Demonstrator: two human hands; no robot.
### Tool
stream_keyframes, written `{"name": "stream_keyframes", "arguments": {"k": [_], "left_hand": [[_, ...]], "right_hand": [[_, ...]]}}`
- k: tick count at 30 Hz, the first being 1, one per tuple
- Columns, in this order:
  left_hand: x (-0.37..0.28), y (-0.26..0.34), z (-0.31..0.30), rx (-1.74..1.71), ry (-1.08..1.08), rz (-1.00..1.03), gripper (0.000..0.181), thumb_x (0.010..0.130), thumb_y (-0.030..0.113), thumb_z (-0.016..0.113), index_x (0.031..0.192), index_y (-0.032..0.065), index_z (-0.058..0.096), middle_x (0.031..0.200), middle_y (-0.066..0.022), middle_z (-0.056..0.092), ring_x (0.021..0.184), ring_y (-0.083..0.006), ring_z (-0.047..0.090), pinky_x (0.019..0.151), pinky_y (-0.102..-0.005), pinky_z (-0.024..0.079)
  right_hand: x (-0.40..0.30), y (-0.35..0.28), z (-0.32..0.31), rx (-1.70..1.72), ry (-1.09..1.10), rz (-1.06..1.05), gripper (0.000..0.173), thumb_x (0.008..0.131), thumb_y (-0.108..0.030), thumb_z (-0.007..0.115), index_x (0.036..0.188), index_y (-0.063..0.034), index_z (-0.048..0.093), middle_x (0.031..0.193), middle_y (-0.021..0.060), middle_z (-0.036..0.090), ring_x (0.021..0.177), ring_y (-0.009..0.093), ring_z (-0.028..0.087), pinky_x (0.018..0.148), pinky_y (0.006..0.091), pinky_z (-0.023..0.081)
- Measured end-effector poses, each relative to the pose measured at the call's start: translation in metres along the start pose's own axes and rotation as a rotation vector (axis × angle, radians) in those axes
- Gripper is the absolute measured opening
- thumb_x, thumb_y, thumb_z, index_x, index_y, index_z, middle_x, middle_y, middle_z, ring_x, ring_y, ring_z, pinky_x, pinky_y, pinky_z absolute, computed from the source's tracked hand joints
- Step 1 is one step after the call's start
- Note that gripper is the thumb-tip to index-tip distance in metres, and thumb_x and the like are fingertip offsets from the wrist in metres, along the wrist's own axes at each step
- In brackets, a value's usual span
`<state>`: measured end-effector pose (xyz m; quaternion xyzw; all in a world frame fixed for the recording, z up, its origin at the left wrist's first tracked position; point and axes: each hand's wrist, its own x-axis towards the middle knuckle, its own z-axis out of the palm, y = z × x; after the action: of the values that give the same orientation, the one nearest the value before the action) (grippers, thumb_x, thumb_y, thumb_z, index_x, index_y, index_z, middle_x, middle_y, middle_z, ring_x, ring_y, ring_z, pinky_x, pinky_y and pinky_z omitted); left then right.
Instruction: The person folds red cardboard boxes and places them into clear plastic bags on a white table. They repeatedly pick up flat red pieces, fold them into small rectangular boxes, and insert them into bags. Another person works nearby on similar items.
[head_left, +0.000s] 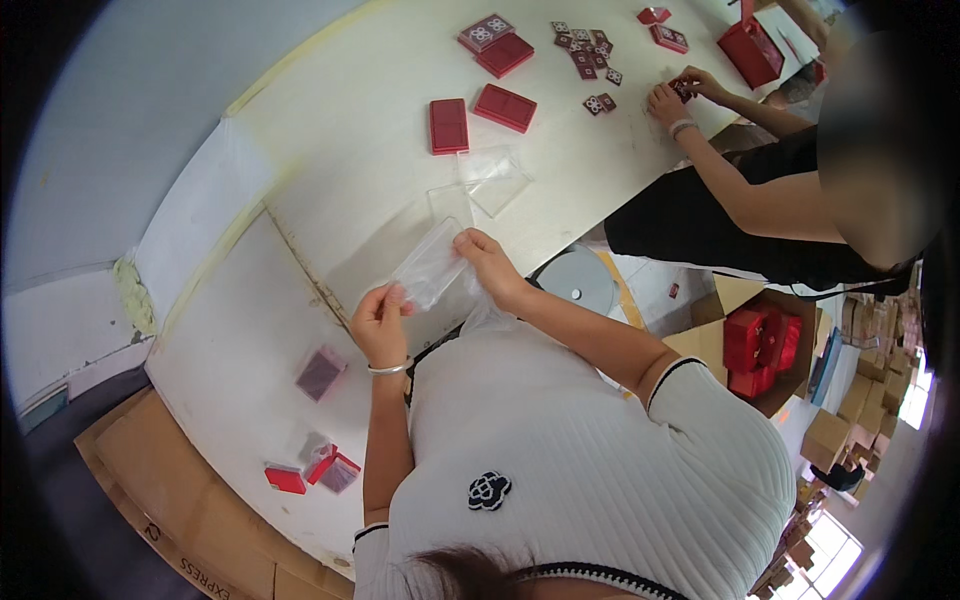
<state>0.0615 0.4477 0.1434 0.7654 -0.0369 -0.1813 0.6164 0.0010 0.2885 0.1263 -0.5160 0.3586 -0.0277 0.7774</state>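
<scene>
A clear plastic cover (433, 264) spans the space between my hands, tilted above the white table (360, 225). My left hand (381, 319) pinches its lower left end. Its upper right end is gripped by my right hand (487, 264), and thin transparent film (480, 300) hangs below that hand. Just past my right hand, more clear plastic covers (496, 180) lie overlapping on the table. Beyond them are two red rectangular trays (448, 126), (505, 108). Farther back, a third red tray (506, 55) lies partly under a clear-covered one holding patterned tiles (486, 32).
Patterned tiles (585, 52) lie scattered near a co-worker's hands (675, 97). A red box (750, 52) stands farther right. Wrapped dark pieces (321, 373) and small red boxes (285, 480) sit at lower left. A round grey stool (577, 281) and a carton of red packages (761, 345) are below the table.
</scene>
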Motion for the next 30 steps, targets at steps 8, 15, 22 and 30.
{"name": "stream_keyframes", "arguments": {"k": [8, 15, 22, 30], "left_hand": [[0.022, -0.007, -0.043, -0.019, 0.253, 0.057, 0.014, 0.084, 0.014, 0.054, 0.074, 0.0039, 0.053, 0.062, 0.003, 0.048, 0.054, -0.005, 0.042, 0.048, -0.0195, 0.035], [0.003, -0.003, -0.024, 0.153, 0.155, 0.247, 0.009, 0.082, 0.01, 0.055, 0.077, 0.0019, 0.054, 0.071, -0.0006, 0.051, 0.064, -0.0095, 0.045, 0.059, -0.0225, 0.039], [-0.018, 0.013, 0.019, 0.646, -0.218, 0.674, 0.014, 0.072, 0.013, 0.059, 0.083, 0.0038, 0.059, 0.092, -0.0075, 0.056, 0.092, -0.0267, 0.05, 0.086, -0.0403, 0.035], [-0.032, -0.021, -0.066, 0.494, 0.114, 0.414, 0.041, 0.068, 0.016, 0.066, 0.106, 0.0055, 0.054, 0.11, -0.013, 0.05, 0.106, -0.03, 0.044, 0.095, -0.045, 0.028]], "right_hand": [[0.069, -0.004, -0.074, 0.045, 0.262, 0.018, 0.028, 0.084, -0.029, 0.046, 0.085, -0.0011, 0.049, 0.069, 0.011, 0.055, 0.062, 0.017, 0.051, 0.059, 0.0308, 0.041], [0.036, -0.022, -0.073, 0.237, 0.334, 0.015, 0.045, 0.083, -0.041, 0.047, 0.101, -0.0001, 0.046, 0.075, 0.0128, 0.055, 0.056, 0.02, 0.053, 0.051, 0.038, 0.046], [-0.007, 0.009, 0.031, 0.298, -0.396, 0.463, 0.035, 0.081, -0.033, 0.053, 0.104, -0.0066, 0.05, 0.097, 0.004, 0.056, 0.097, 0.016, 0.049, 0.09, 0.0276, 0.033], [-0.013, 0.026, -0.009, -0.193, -0.215, 0.058, 0.02, 0.071, -0.007, 0.043, 0.081, -0.0028, 0.06, 0.083, 0.006, 0.059, 0.086, 0.017, 0.051, 0.076, 0.031, 0.04]]}}
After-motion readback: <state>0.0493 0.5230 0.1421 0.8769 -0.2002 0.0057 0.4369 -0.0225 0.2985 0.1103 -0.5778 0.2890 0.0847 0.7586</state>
